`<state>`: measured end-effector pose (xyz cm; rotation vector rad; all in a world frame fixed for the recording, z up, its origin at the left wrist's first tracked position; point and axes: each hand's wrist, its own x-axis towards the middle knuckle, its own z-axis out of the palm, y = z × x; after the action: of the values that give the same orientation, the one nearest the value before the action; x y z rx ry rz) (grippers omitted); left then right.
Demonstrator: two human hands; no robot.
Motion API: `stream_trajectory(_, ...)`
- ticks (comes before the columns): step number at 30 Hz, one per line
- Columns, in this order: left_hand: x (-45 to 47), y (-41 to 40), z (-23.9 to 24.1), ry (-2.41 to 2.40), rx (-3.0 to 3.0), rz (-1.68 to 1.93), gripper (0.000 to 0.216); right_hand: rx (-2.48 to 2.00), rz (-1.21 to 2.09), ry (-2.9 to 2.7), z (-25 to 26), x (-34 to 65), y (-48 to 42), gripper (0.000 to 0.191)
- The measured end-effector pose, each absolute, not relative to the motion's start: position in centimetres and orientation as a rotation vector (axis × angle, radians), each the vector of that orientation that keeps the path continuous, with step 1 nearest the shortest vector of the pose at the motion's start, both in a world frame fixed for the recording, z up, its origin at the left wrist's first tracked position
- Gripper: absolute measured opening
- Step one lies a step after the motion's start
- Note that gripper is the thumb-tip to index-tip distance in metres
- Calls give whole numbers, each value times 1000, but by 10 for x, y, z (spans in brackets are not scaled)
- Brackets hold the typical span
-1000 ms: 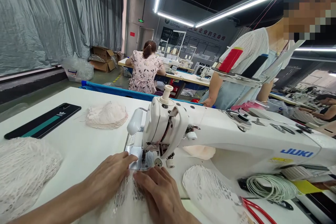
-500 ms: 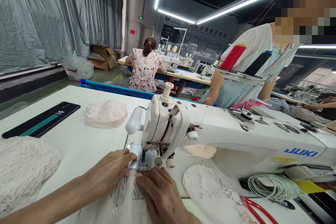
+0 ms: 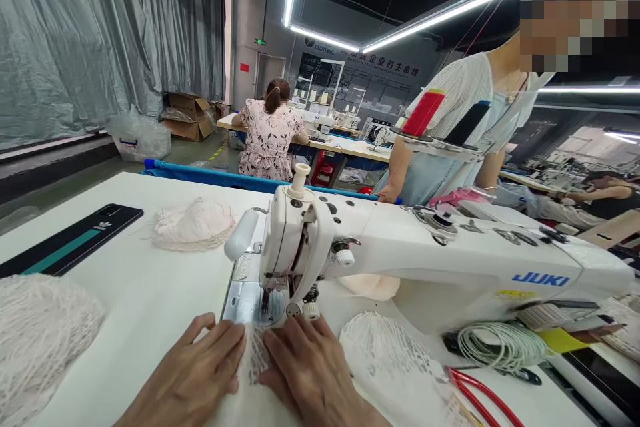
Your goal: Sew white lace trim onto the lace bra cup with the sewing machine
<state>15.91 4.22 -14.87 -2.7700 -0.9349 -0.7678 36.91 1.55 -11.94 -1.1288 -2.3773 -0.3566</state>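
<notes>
A strip of white lace fabric lies just in front of the presser foot of a white sewing machine. My left hand presses the lace's left side, its fingers bent and close together. On the other side, my right hand holds the lace under bunched fingers, close to the machine head. Its fingertips are partly hidden. The lace's near end runs down between both wrists. Left of the foot, the metal slide plate is uncovered.
Lace piles and pale cup-shaped pieces lie left, near a black phone. Right are another lace piece, red-handled scissors and coiled cord. A person stands behind the machine; another sits farther back.
My left hand has drawn back from the slide plate and now lies on the lace's left edge. The right hand stays on the lace. The whole view has shifted slightly.
</notes>
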Motion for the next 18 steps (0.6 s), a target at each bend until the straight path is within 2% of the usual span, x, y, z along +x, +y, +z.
stream_trajectory(7, 182, 80, -157, -969, -2795, -896, 5, -1240, -561, -2250, -123, 386, 43, 6)
stream_trajectory(12, 185, 96, -159, -958, -2793, -890, 11, -1272, -575, -2189, -126, 388, 51, 21)
stream_trajectory(15, 182, 91, -150, -947, -2786, -919, 15, -1289, -561, -2223, -116, 387, 43, 19)
stream_trajectory(18, 176, 69, -139, -830, -2840, -951, 21, -1197, -400, -2356, -100, 388, 24, 15)
